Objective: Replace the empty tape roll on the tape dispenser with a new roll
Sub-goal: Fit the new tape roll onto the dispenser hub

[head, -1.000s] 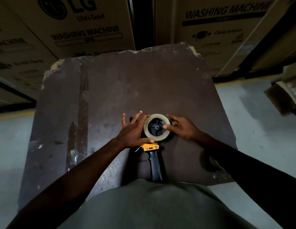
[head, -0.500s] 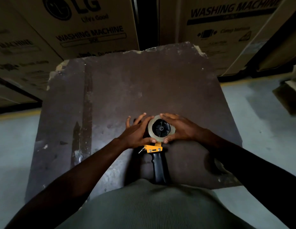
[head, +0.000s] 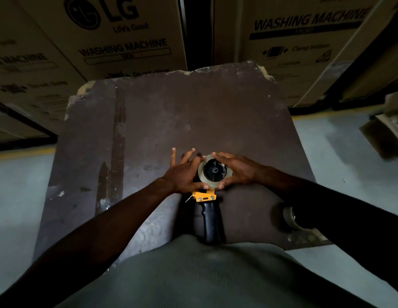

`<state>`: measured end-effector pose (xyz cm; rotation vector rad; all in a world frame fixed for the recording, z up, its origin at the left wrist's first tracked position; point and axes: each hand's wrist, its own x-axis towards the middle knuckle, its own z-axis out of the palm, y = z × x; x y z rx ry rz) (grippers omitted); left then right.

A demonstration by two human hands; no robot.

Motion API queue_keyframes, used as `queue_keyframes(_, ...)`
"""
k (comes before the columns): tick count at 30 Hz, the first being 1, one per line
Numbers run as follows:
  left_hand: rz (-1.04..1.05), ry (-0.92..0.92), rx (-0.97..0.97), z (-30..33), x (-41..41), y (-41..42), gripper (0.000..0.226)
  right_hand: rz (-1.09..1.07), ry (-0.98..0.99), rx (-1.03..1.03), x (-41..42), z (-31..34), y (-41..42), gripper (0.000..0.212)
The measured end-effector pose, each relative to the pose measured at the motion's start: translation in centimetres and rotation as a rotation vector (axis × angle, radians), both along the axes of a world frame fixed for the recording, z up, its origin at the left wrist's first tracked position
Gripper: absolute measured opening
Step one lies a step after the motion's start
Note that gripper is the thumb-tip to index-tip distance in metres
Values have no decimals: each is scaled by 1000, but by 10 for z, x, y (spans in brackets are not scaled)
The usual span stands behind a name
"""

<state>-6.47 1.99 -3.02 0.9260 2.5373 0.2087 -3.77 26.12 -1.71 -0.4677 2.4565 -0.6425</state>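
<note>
A tape dispenser lies flat on the dark brown table (head: 193,112), its black handle (head: 211,221) pointing toward me and its yellow body (head: 204,195) just beyond. A pale tape roll (head: 204,180) sits on the dispenser's black spoked hub (head: 214,170). My right hand (head: 236,168) curls round the roll's right side, fingers over its far edge and thumb at its near edge. My left hand (head: 184,174) presses against the roll's left side with straight, spread fingers, thumb at the near rim. Another tape roll (head: 290,216) lies at the table's near right, partly hidden by my right forearm.
Large cardboard washing-machine boxes (head: 127,36) stand close behind the table's far edge. Grey floor (head: 349,156) shows on both sides. A crumpled cardboard piece (head: 386,134) lies on the floor at the far right. The table's edges are chipped.
My right hand has shifted from touching the hub with a fingertip to wrapping round the roll's right side. The left hand stays against the left side. The view has drifted slightly.
</note>
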Motion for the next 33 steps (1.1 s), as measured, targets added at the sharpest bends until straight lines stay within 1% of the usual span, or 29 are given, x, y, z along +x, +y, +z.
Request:
queue_keyframes(2,9,0,8,1,0,-1,104,1,25,16,-1,3,-2,115)
queue_keyframes(5,60,19,75,-4,8,-5,105,-14,31,38,3,2,-4,116)
queue_keyframes(10,281,28,217,-10,27,-14,101,-37,31,49,4,1,-6,118)
queue_keyframes(13,357,56,288,-11,36,-17,84,-51,35,49,4,1,-8,118)
queue_keyframes(18,381,137,375,-9,44,-18,54,-61,45,59,4,0,-9,118)
queue_keyframes(21,407,205,396,-9,48,-22,47,-78,48,50,4,-1,-9,119)
queue_keyframes(26,352,245,341,-8,53,-22,27,-84,55,42,3,-3,-8,118)
queue_keyframes(30,364,280,376,-12,58,-22,16,-79,71,44,3,-3,-8,116)
queue_keyframes(33,377,303,389,-14,64,-22,13,-84,55,56,2,-1,-8,117)
